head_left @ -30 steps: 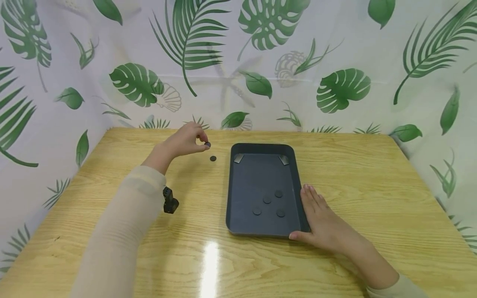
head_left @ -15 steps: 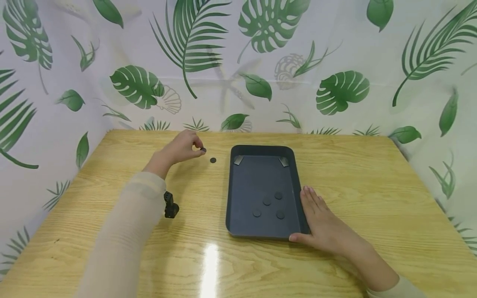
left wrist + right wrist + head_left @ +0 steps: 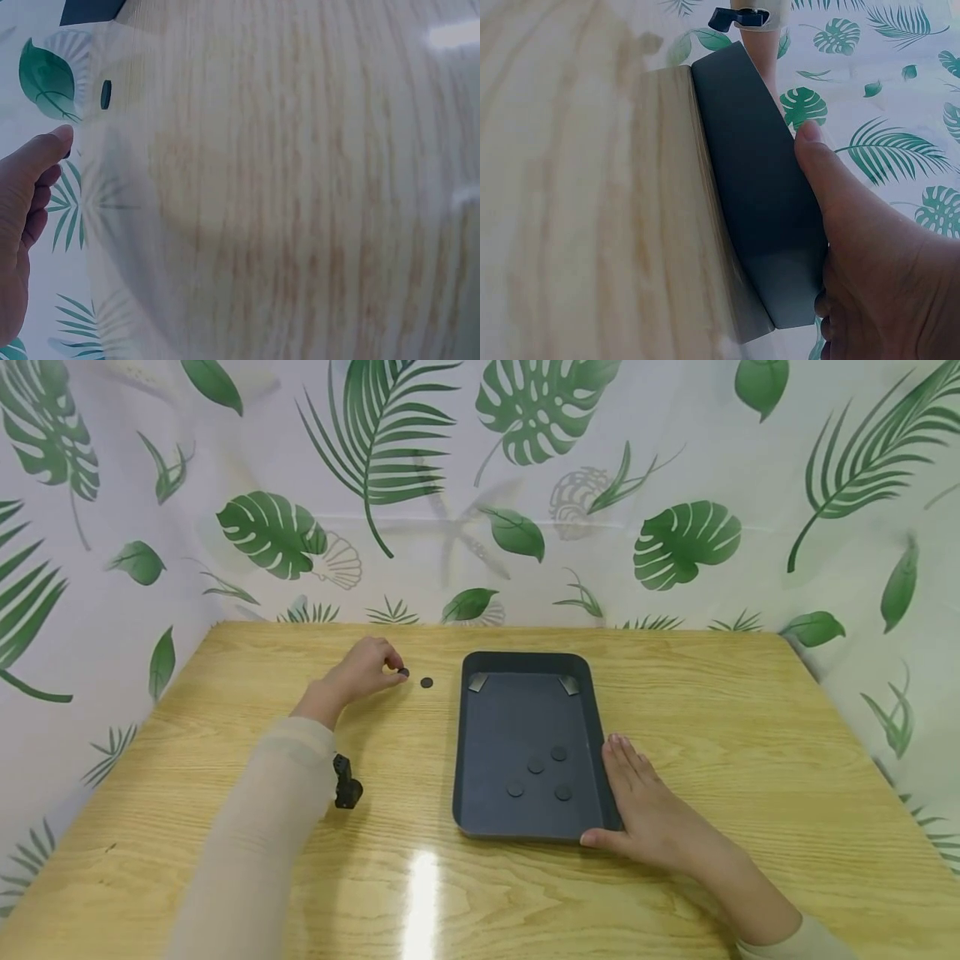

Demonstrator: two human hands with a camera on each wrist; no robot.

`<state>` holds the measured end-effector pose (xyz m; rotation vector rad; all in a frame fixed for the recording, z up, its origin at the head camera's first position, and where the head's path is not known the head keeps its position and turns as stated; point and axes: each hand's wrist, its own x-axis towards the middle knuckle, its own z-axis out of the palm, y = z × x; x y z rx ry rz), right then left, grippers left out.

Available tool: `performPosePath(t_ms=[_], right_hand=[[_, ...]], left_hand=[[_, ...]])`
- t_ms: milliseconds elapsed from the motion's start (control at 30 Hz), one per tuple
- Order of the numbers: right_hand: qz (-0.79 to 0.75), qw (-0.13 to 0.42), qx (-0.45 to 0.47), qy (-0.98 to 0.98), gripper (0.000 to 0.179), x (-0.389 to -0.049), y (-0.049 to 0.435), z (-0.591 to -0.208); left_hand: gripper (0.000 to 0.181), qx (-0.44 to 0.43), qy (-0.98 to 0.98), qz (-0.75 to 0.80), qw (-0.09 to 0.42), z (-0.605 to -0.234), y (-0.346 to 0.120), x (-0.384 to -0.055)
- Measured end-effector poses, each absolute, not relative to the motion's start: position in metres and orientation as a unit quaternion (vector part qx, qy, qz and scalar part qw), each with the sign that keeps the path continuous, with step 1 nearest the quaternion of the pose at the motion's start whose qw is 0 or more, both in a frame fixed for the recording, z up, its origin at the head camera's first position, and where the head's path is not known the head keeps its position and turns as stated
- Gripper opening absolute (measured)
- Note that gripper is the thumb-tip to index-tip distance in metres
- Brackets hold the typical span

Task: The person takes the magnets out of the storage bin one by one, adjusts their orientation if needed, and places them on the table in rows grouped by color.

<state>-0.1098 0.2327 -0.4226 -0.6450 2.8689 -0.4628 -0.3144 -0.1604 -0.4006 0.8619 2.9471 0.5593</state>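
Between thumb and fingertips, my left hand pinches a small dark disc, close over the table. Just right of it, another small dark disc lies on the wood; the left wrist view also shows this loose disc, while the pinched one is mostly hidden by the thumb. My right hand rests at the near right corner of a dark rectangular baking pan, fingers straight along its right side and thumb at the front edge. Several similar discs lie flat inside the pan's near half.
Metallic pieces sit in both far corners of the pan. A black camera mount sticks out beside the left sleeve. The wooden table ends at a leaf-printed cloth backdrop at the back and sides.
My left hand has moved slightly left and down towards the table with the pinched disc, now level with the loose disc. My right hand and the pan have stayed in place.
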Motion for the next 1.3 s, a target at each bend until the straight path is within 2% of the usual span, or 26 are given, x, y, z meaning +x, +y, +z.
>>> performPosePath(t_ms=[500,967,1300], right_hand=[[-0.145,0.077,-0.218,0.962,0.108,-0.109,0.232,-0.424],[-0.14,0.078,-0.217,0.963,0.109,-0.109,0.233,-0.422],[-0.149,0.08,-0.213,0.962,0.108,-0.108,0.232,-0.422]], left_hand=[[0.024,0.227,0.95,0.208,0.052,-0.417,-0.158,-0.313],[0.027,0.198,0.945,0.253,0.065,-0.429,-0.162,-0.316],[0.033,0.187,0.941,0.276,0.054,-0.435,-0.163,-0.315]])
